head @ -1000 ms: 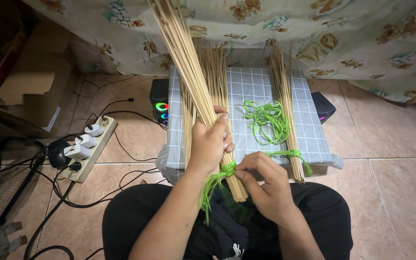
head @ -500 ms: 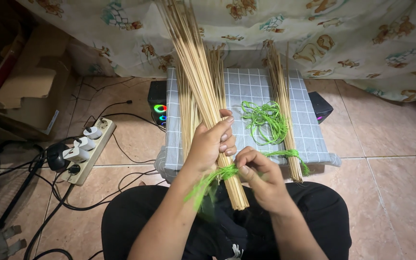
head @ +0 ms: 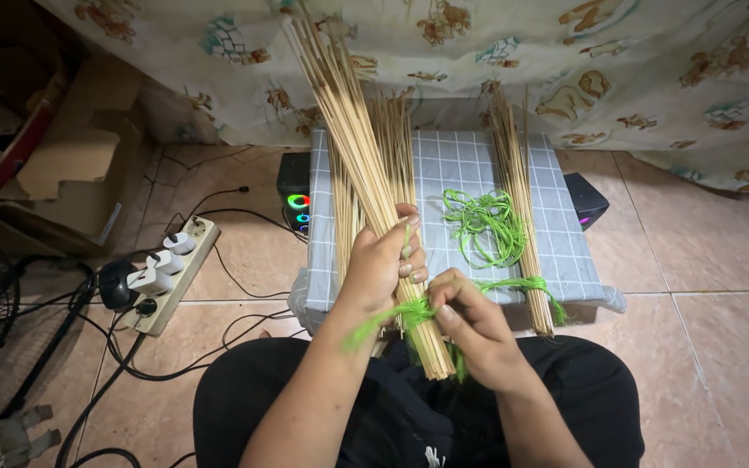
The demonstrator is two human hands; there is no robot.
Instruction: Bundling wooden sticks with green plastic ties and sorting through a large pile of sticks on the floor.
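so two hands (head: 426, 295) around one stick bundle (head: 366, 182), two more bundles (head: 517, 191) beside

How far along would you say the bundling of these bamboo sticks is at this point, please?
Done: one tied bundle lies on the checked cloth, green string around its lower end. In hand: the left hand grips a second bundle while the right hand works green string around it. Left: loose sticks and spare string on the cloth.
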